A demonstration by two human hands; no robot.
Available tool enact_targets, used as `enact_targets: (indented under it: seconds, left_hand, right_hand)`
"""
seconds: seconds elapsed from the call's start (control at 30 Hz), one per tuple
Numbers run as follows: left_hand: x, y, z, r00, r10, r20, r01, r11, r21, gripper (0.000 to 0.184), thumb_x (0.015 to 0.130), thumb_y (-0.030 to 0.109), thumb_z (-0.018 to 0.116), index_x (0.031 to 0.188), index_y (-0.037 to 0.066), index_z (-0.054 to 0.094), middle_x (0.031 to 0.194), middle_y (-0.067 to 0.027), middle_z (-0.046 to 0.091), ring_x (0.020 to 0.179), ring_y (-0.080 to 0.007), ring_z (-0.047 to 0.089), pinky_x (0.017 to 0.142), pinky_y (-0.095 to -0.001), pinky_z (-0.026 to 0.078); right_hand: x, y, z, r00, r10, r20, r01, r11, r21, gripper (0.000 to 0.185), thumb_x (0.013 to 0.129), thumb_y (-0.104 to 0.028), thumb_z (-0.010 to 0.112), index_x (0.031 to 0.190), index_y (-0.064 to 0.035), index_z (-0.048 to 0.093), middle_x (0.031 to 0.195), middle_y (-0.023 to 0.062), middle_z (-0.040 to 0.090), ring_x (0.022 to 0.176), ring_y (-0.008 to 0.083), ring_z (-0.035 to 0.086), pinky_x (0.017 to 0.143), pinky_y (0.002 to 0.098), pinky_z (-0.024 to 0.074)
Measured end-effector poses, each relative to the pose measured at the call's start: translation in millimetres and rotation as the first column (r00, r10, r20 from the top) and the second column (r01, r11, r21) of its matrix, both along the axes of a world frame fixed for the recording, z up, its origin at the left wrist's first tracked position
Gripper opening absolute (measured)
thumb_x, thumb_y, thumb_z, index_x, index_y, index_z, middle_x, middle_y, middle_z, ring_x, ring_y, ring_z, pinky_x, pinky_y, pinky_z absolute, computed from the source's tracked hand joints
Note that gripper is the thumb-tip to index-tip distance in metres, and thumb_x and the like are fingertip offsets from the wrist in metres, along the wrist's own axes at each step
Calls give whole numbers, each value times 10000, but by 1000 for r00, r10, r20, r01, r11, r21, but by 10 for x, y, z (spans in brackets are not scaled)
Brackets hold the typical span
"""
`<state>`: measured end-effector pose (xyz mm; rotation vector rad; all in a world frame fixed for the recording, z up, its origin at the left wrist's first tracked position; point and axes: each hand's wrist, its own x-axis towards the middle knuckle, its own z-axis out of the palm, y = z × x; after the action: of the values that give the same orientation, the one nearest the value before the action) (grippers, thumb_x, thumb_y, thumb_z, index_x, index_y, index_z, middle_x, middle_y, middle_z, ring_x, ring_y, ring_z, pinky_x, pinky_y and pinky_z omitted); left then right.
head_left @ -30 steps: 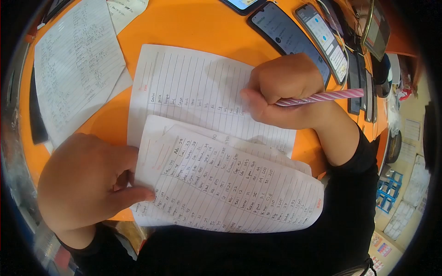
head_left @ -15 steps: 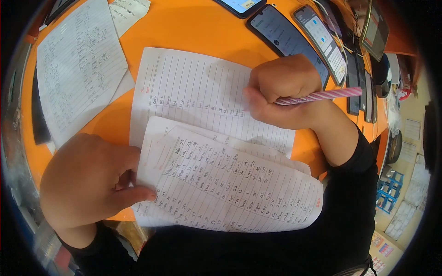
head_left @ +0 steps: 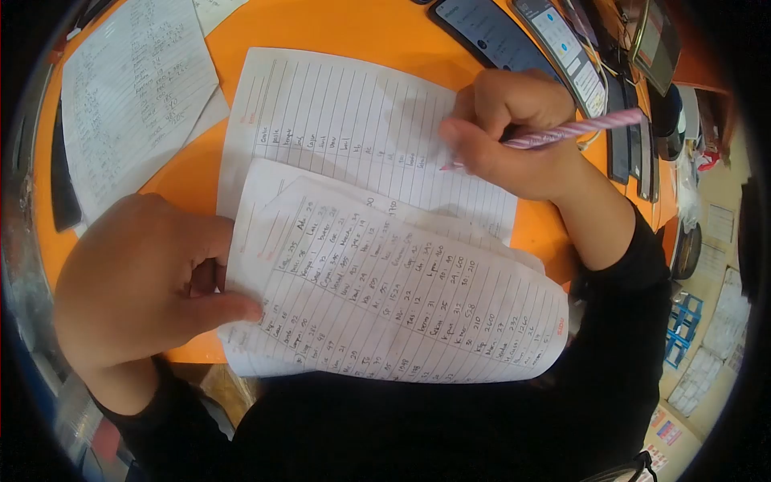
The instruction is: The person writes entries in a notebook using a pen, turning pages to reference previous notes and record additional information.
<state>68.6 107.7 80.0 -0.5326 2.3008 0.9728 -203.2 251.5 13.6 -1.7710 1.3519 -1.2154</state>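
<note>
My right hand (head_left: 514, 132) grips a pink striped pen (head_left: 574, 130), its tip at the lined page of an open notebook (head_left: 321, 96). A column of handwritten words runs across that page. My left hand (head_left: 152, 281) pinches the left edge of a folded-over sheet (head_left: 401, 305) filled with handwritten words and numbers, thumb on top. This sheet overlaps the near part of the blank-lined page and curves at its right end. The fingers under the sheet are partly hidden.
Handwritten loose sheets (head_left: 136, 104) lie at the left of the orange table (head_left: 321, 28). Phones with lit screens, one dark-framed (head_left: 498, 36) and one lighter (head_left: 562, 52), lie at the upper right, beside more phones and cables. Blue racks (head_left: 683, 321) stand at the far right.
The notebook and folded sheet appear higher in view. My right hand has shifted up and slightly right, its grip changed so the pen tip now shows. My left hand still pinches the sheet.
</note>
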Motion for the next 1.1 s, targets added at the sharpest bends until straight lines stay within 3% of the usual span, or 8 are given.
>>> enact_targets:
  seconds: [0.07,0.27,0.37,0.5,0.7,0.8,0.9,1.1]
  left_hand:
    - [23,17,-39,998,49,-47,-49,999,4,299,702,235,861,788,17,677,703,-113,695,523,-203,637,507,-263,424]
    - [-13,39,8,997,68,-21,-68,998,-17,307,702,243,860,792,17,673,701,-113,685,540,-206,635,519,-271,427]
    - [-38,21,52,1000,7,15,-6,1000,-11,339,734,175,839,982,-17,709,903,-151,729,573,-198,682,524,-238,445]
    - [-16,19,20,1000,-15,-19,15,1000,-24,344,731,184,842,978,-16,710,905,-150,729,572,-200,681,520,-237,445]
    - [-10,24,-1,1000,-4,-19,4,1000,-28,317,727,207,843,912,-2,692,842,-137,716,562,-201,672,512,-250,439]
    - [12,35,-39,998,42,-51,-43,999,-21,294,703,240,858,751,29,659,701,-111,692,533,-213,641,516,-269,425]
    - [-3,41,-18,998,52,-41,-52,998,-19,286,707,237,856,762,33,664,714,-111,696,537,-210,646,517,-265,434]
    - [19,34,-44,997,42,-58,-43,999,-4,281,722,241,847,788,32,671,752,-112,708,548,-208,653,514,-258,446]
  right_hand:
    - [-8,48,-3,997,-1,-76,-2,999,-41,391,802,-40,723,585,-79,400,543,-14,468,474,60,441,449,230,333]
    - [13,53,-20,998,-41,-57,36,996,-80,385,799,-41,724,581,-81,410,532,-12,463,453,83,427,435,241,322]
    - [4,39,-1,998,-17,-63,14,998,-60,389,801,-43,723,577,-78,406,531,-6,457,450,89,410,433,245,314]
    - [-22,38,19,977,8,-211,-27,996,-90,386,801,-47,721,583,-75,404,528,-5,443,454,89,392,437,246,308]
    - [0,6,16,987,26,-156,-35,998,-57,390,789,-57,732,587,-82,399,516,5,410,440,121,381,430,254,299]
    - [-46,-10,70,957,95,-276,-105,994,-23,389,782,-21,726,554,-108,423,568,52,554,477,135,563,442,215,374]
    - [-13,-19,38,947,53,-316,-95,989,-116,393,792,-65,732,589,-82,396,518,15,401,438,139,386,429,259,302]
    - [-17,-18,36,958,61,-279,-93,990,-102,388,792,-60,727,588,-81,398,523,20,399,436,147,381,429,255,301]
